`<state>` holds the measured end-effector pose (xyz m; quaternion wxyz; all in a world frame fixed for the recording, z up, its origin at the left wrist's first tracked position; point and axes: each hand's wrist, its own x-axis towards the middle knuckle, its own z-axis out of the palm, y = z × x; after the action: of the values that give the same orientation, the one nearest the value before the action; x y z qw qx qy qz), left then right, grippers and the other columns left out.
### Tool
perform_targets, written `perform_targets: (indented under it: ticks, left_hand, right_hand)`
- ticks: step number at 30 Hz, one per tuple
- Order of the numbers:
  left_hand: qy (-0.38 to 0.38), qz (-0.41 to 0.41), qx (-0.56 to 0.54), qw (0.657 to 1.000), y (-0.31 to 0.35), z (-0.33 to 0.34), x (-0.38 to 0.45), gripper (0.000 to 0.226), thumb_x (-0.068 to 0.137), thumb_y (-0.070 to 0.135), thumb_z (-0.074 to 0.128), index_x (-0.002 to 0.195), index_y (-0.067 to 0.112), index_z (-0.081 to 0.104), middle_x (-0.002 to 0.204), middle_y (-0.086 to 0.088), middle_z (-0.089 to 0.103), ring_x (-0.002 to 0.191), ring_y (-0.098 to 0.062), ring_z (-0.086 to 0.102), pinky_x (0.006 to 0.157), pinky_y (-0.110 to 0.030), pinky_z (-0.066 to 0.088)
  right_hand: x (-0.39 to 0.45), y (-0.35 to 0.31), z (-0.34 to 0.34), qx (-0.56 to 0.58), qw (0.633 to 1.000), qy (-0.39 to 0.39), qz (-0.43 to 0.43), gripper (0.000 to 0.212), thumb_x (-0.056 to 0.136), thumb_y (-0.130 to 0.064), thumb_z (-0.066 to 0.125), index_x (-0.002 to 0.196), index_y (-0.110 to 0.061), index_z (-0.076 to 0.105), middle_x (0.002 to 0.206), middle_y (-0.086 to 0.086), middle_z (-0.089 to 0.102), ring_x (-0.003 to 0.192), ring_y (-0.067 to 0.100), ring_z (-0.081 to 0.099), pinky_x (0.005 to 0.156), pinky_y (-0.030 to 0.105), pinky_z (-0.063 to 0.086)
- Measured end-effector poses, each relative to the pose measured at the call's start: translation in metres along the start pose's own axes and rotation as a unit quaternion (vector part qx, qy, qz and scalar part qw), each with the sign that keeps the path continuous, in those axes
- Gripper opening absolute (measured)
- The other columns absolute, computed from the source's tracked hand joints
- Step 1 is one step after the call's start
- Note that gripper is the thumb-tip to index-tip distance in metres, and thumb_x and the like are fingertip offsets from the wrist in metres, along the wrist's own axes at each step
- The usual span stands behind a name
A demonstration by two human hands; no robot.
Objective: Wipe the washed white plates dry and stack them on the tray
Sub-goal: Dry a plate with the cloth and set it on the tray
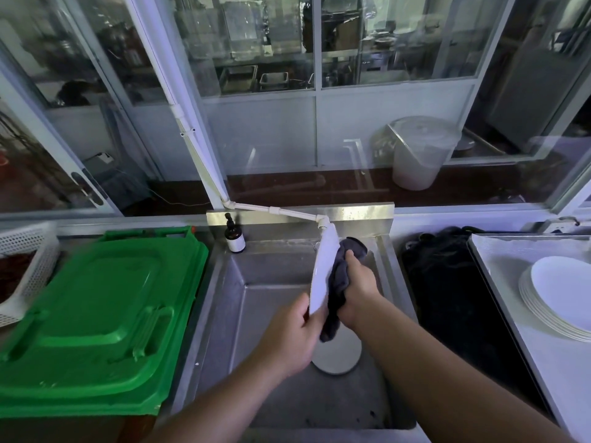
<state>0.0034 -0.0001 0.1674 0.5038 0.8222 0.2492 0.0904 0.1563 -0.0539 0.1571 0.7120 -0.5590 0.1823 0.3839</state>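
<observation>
I hold a white plate (323,273) on edge over the steel sink (268,314). My left hand (292,334) grips its lower rim. My right hand (359,287) holds a dark grey cloth (339,282) bunched against the plate's right face. More white plates (335,356) lie on the sink floor, partly hidden behind my hands. At the right, a stack of several white plates (556,295) sits on a metal tray (499,254).
A green plastic lid (96,324) covers the counter to the left, next to a white perforated basket (28,266). A brown pump bottle (234,236) stands at the sink's back left corner under a white tap pipe (281,212). Black cloth (447,282) lies between sink and tray.
</observation>
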Motion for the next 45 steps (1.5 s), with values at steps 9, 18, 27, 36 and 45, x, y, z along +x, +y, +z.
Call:
perform_targets:
  ticks: [9,18,27,36,45]
  left_hand:
    - [-0.029,0.173,0.189,0.966,-0.024,-0.006,0.003,0.06,0.106,0.018,0.049,0.157,0.047,0.036,0.151,0.02,0.05,0.137,0.007,0.044,0.101,0.0,0.032]
    - [-0.098,0.253,0.399,0.876,-0.032,-0.027,0.023,0.067,0.104,0.012,0.038,0.162,0.041,0.019,0.169,0.015,0.017,0.156,-0.011,0.021,0.127,-0.031,0.01]
    - [-0.018,0.191,0.357,0.914,-0.024,-0.026,0.018,0.078,0.101,0.007,0.041,0.163,0.047,0.014,0.172,0.023,-0.004,0.158,-0.003,-0.008,0.127,-0.034,0.002]
    - [0.205,-0.206,-0.277,0.916,-0.026,-0.003,0.028,0.023,0.106,0.019,0.056,0.123,0.01,0.069,0.116,-0.01,0.076,0.108,-0.025,0.073,0.101,-0.049,0.057]
    - [0.191,-0.265,-0.367,0.871,-0.034,-0.024,0.031,0.014,0.099,0.01,0.065,0.105,0.001,0.073,0.103,-0.018,0.078,0.096,-0.031,0.073,0.086,-0.045,0.061]
  right_hand:
    - [-0.004,-0.021,-0.031,0.079,0.98,-0.17,0.074,0.054,0.102,-0.047,0.057,0.135,-0.006,0.068,0.119,0.018,0.069,0.112,0.038,0.068,0.095,0.054,0.059]
    - [-0.006,-0.052,-0.072,0.007,0.966,-0.255,0.04,0.058,0.095,-0.044,0.066,0.137,-0.004,0.066,0.129,0.024,0.069,0.113,0.042,0.068,0.11,0.057,0.048]
    - [0.011,-0.046,-0.095,-0.036,0.977,-0.207,0.031,0.063,0.076,-0.007,0.067,0.139,0.0,0.061,0.125,0.026,0.068,0.115,0.046,0.062,0.119,0.071,0.029]
    - [0.013,-0.041,-0.099,-0.017,0.979,-0.202,0.033,0.043,0.089,-0.007,0.057,0.131,-0.004,0.063,0.115,0.023,0.073,0.099,0.043,0.071,0.082,0.062,0.061]
    - [0.009,-0.018,-0.087,-0.039,0.977,-0.208,0.024,0.059,0.074,-0.007,0.067,0.133,-0.001,0.062,0.114,0.024,0.072,0.098,0.042,0.069,0.112,0.069,0.037]
